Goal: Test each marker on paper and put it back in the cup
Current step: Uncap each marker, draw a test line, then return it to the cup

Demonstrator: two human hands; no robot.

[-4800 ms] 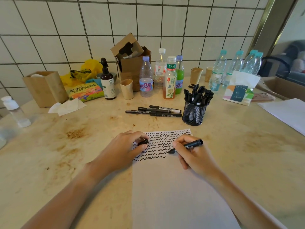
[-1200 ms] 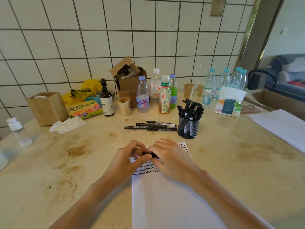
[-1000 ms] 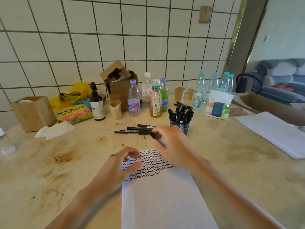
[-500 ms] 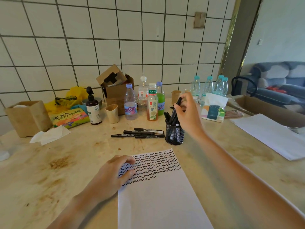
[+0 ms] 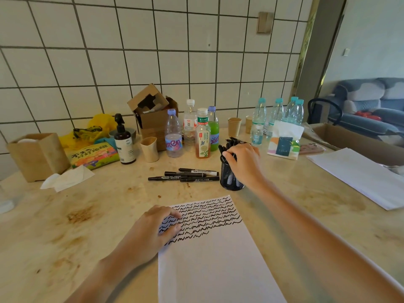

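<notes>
Cup of markers at 12 o'clock from paper; right hand over cup rim, fingers curled among marker tops, grip unclear; left hand flat, fingers relaxed on paper's 9 o'clock edge; loose markers at cup's 9 o'clock on tabletop.

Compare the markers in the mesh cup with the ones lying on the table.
The markers in the mesh cup stand upright, bunched together; the markers on the table lie flat, side by side. The right hand reaches into the cup's bunch; nothing touches the table ones. Both sets are black.
</notes>
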